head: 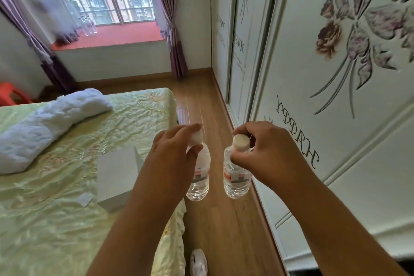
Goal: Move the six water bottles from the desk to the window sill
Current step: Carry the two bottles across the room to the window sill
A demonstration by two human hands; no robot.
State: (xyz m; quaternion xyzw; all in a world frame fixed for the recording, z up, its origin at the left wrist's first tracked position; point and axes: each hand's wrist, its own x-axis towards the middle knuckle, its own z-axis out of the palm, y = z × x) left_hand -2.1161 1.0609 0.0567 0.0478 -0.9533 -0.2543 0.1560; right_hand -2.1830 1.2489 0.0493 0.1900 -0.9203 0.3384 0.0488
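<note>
The left hand [174,152] is pinching the cap of one water bottle [199,177]; the right hand [266,152] is gripping another bottle [236,177] by its neck. Both are hanging over the wooden floor [226,219] beside the bed [67,163]. More bottles [88,26] are standing on the red window sill [125,33].

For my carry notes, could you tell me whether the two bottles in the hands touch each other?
Apart. The head view shows wooden floor between the left bottle and the right bottle.
</note>
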